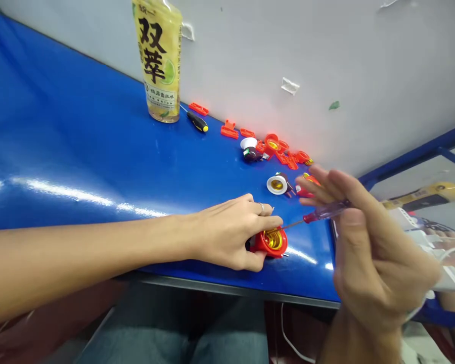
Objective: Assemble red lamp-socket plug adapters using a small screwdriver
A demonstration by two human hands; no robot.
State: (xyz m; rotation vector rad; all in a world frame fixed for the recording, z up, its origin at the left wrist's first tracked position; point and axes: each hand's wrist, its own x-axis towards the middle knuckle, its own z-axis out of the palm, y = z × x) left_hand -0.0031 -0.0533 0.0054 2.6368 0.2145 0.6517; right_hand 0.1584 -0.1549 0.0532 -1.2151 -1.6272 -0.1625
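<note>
My left hand (235, 230) grips a red bulb socket (263, 245) against the blue table, fingers on its far side and thumb on the near side. The socket's mouth, lined with brass-coloured screw thread, faces me. In my right hand (371, 242) is a screwdriver (322, 212) with a clear reddish-purple handle, held between thumb and fingers. Its thin shaft slants down to the left, and the tip reaches into the socket's mouth. Whether the tip touches a screw I cannot tell. Two metal prongs partly show beside the socket.
A yellow drink bottle (161, 65) stands near the wall, with a black screwdriver (197, 122) beside it. Along the wall lie several red plastic parts (229, 130) and a white-rimmed socket (277, 185). Blue frame bars (413, 149) and another person's hand (449, 247) are at right.
</note>
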